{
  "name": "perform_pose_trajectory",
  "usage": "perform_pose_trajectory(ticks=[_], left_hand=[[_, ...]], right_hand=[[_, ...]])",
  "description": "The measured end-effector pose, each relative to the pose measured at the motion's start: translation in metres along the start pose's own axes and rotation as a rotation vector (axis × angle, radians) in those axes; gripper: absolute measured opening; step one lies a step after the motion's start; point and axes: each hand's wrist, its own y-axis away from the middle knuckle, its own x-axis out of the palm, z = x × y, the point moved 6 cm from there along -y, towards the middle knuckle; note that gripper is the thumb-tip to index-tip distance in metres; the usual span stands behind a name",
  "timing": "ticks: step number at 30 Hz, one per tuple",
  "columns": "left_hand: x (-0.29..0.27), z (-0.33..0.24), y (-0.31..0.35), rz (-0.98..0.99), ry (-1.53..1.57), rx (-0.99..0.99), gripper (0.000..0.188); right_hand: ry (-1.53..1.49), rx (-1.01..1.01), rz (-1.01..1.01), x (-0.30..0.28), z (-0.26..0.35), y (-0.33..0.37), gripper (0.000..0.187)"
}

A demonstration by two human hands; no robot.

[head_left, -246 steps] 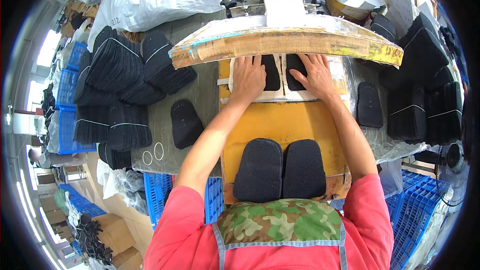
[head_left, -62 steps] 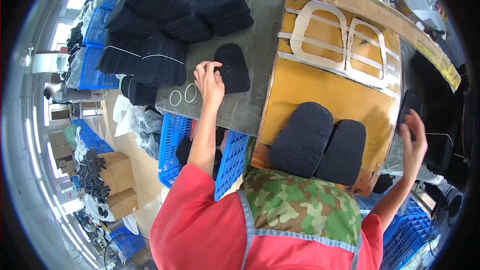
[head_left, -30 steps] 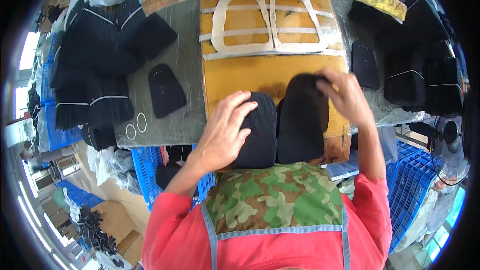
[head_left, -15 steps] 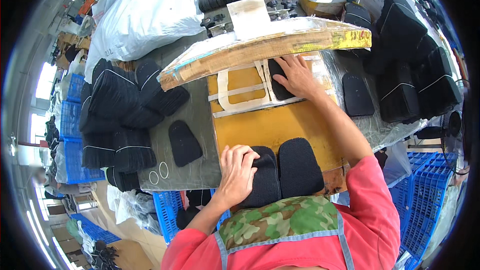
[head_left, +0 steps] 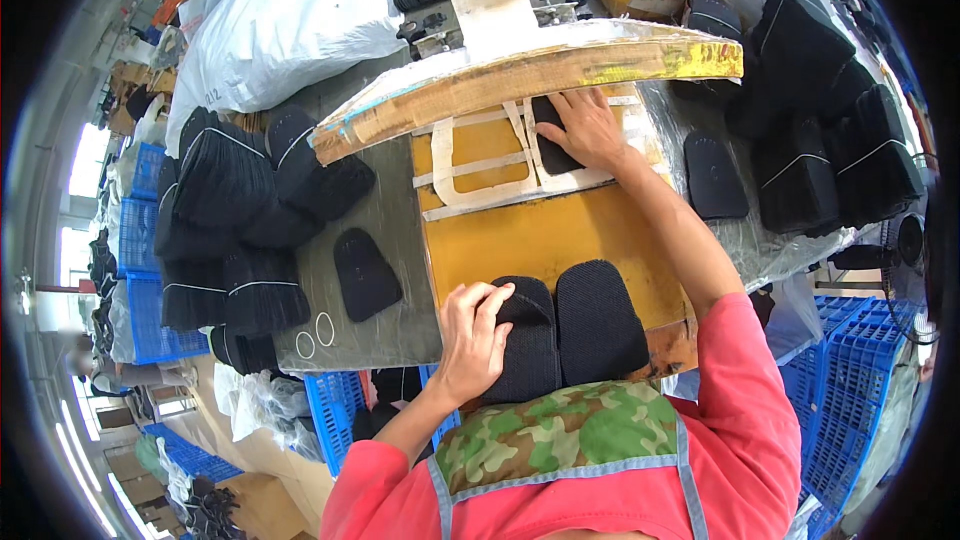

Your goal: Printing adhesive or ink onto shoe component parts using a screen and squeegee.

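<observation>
My left hand point(head_left: 474, 342) pinches the top edge of a black, round-ended fabric pad point(head_left: 528, 352), and that edge curls up at the fingers. A second such pad point(head_left: 602, 325) lies flat to its right, both at the near end of the yellow board point(head_left: 545, 230). Farther off, my right hand point(head_left: 588, 130) rests palm down, fingers stretched out, on another black pad point(head_left: 552, 148) set inside a white outline frame point(head_left: 478, 202) on the board. Part of that pad and my fingertips pass under a tilted, wooden-edged frame point(head_left: 540, 75), which hides them.
Bundled stacks of black pads stand at left point(head_left: 225, 180) and right point(head_left: 800, 175). Single pads lie on the table at left point(head_left: 366, 275) and right point(head_left: 714, 175). A big white bag point(head_left: 290, 20) sits at the back left; blue crates point(head_left: 850, 400) stand below the table.
My left fingers have lifted the edge of the near pad, which lay flatter before. My right hand stays on the far pad with only a slight shift. The whole view has moved a little.
</observation>
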Motion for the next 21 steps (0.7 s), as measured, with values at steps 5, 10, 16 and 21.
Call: perform_pose_trajectory(ticks=[5,10,16,21], left_hand=[[-0.003,-0.006,-0.003,-0.003,-0.014,0.032,0.057],[0.002,0.000,0.001,0.011,0.015,0.033,0.053],[0.004,0.001,0.004,-0.006,0.044,0.024,0.051],[-0.001,0.000,0.001,0.003,-0.028,-0.035,0.055]], right_hand=[[-0.002,0.030,0.152,0.001,-0.001,0.002,0.056],[0.014,-0.025,0.100,-0.001,0.002,0.010,0.064],[0.026,0.056,0.068,0.001,0.004,0.011,0.071],[0.031,0.016,0.079,0.004,0.000,0.012,0.082]])
